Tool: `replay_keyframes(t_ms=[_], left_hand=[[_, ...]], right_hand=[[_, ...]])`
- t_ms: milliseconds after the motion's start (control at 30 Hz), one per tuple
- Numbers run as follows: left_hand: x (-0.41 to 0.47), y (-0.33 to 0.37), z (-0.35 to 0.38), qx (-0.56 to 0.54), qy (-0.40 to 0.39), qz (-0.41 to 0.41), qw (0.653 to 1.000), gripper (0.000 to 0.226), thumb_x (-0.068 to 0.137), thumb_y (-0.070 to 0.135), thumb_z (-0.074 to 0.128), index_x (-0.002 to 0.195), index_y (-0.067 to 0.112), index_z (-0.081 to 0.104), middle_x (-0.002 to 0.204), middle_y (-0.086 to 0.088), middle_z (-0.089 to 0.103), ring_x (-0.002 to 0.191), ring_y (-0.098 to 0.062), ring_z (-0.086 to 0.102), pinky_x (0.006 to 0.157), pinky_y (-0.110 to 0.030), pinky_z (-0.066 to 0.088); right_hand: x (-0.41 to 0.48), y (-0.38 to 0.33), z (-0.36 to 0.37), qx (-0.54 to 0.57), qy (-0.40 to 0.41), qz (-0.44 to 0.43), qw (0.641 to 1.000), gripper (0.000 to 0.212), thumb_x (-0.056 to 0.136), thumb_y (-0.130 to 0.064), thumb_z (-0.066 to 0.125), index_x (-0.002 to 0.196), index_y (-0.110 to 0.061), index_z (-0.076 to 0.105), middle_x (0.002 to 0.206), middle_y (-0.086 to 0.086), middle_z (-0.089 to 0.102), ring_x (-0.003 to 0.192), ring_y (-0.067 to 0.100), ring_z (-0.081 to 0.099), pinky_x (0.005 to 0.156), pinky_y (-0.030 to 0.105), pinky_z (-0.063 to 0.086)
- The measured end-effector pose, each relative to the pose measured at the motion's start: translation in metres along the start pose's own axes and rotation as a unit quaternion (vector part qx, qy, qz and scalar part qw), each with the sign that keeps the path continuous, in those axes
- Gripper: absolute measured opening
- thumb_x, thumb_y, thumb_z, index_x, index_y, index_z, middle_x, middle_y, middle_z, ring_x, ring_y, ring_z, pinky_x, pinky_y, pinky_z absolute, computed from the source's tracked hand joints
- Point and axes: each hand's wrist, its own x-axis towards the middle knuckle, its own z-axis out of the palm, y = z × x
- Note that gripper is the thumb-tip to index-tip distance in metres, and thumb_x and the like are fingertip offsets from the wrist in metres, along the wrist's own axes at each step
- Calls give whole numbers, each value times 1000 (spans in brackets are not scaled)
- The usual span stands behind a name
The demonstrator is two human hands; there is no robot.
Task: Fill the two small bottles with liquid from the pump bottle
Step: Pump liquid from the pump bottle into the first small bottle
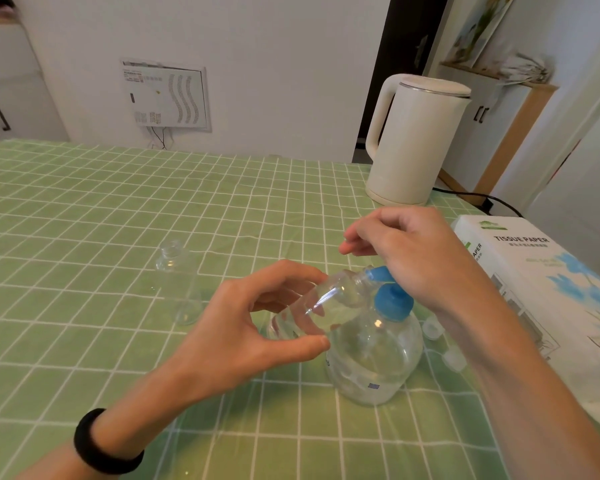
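Note:
A clear round pump bottle with a blue pump head stands on the green checked tablecloth. My left hand holds a small clear bottle tilted, its mouth against the blue nozzle. My right hand rests on top of the pump head, fingers curled, heel of the palm on the pump. A second small clear bottle stands upright to the left, apart from both hands. Two small clear caps lie on the cloth behind the pump bottle, by my right forearm.
A cream electric kettle stands at the back right, its black cord trailing off the table. A white tissue paper box lies along the right edge. The table's far edge meets a white wall.

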Motion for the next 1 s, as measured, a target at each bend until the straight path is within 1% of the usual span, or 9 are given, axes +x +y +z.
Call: replay_keyframes(t_ms=[67,133,233,367,500,667,800,933,1000], left_hand=[[0,-2,-1,8,0,1,1000,52,74,32,88,122,36,69,112,12,78,101,-12,78,92,-25,60],[0,-1,-1,11,-2,-1,1000,51,74,33,88,122,36,69,113,13,77,102,-12,77,92,-26,60],[-1,1,0,12,-6,-2,1000,51,75,32,88,122,35,69,114,14,77,102,-12,77,92,-25,60],[-1,3,0,6,0,1,1000,51,74,32,88,121,36,69,111,13,78,100,-11,78,91,-20,58],[0,3,0,1,4,1,1000,51,73,31,88,121,36,69,112,12,78,100,-13,78,91,-21,58],[0,-1,1,4,6,-3,1000,52,72,31,89,121,35,70,111,11,78,100,-13,78,92,-24,59],[-1,1,1,8,5,-2,1000,53,72,33,87,122,39,69,113,16,77,101,-9,77,93,-24,59],[-1,4,3,-5,8,-2,1000,52,72,33,87,120,39,69,112,15,78,100,-10,77,92,-20,58],[-1,4,3,-7,8,2,1000,51,72,32,87,120,38,69,112,14,78,100,-10,78,92,-19,58]], right_hand=[[2,1,1,6,-29,27,999,27,101,-19,59,85,-21,81,81,-13,82,90,12,77,88,32,57],[2,2,2,3,-46,41,998,27,102,-17,59,85,-20,81,82,-13,82,92,7,75,87,28,53],[0,3,1,0,-28,34,999,29,102,-18,59,83,-21,80,81,-14,82,94,10,75,91,31,55],[-4,-1,0,-9,14,-11,1000,31,102,-25,58,81,-21,79,79,-18,80,91,25,77,92,40,60],[-4,-2,0,-23,12,-27,999,30,102,-26,59,82,-22,80,80,-19,80,87,18,78,89,37,61],[2,1,0,1,-29,17,999,30,102,-19,58,83,-20,81,81,-14,82,90,8,76,86,29,56],[1,3,2,-5,-44,37,998,30,102,-18,58,83,-18,81,82,-11,82,92,11,75,88,30,56],[-2,0,0,-15,-11,13,1000,30,103,-25,57,83,-22,80,82,-14,82,91,20,78,87,31,58],[-3,-1,-1,-23,1,-5,1000,31,102,-28,58,81,-22,79,80,-16,81,88,18,78,86,32,59]])
